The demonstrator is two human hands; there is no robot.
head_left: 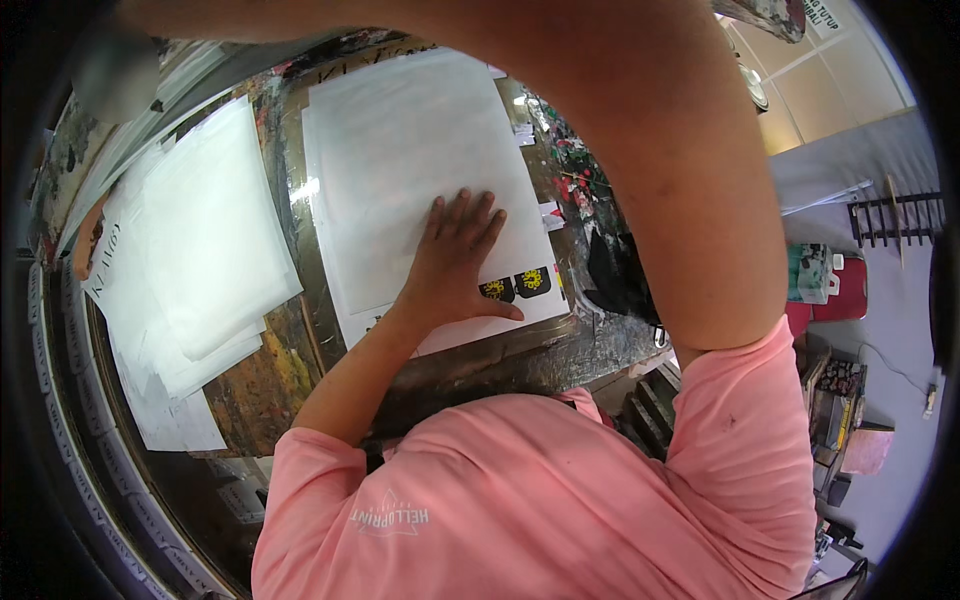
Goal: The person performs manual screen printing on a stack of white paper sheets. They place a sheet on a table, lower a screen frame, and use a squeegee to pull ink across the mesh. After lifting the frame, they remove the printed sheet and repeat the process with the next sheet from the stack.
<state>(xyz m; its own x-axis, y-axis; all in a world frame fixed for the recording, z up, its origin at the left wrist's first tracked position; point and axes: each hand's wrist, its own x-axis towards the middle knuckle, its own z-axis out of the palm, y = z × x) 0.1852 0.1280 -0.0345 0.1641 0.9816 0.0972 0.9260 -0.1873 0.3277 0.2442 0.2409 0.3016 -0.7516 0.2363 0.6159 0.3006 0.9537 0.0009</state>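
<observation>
My left hand [455,265] lies flat with its fingers spread on a translucent whitish sheet [400,130]. Beneath that sheet is a white sheet [480,338], whose near edge shows under my wrist. Small black and yellow printed designs [532,283] appear beside my thumb, partly covered by the hand. My right arm [690,190] reaches up and across the top of the view toward the far left. Its hand is out of sight, so what it touches is hidden.
A loose stack of white sheets [205,230] lies left on the paint-stained table [275,385]. Crumpled black material [612,270] rests near the table's right side. Farther right are a red container [850,290] and a dark rack [897,218] by the wall.
</observation>
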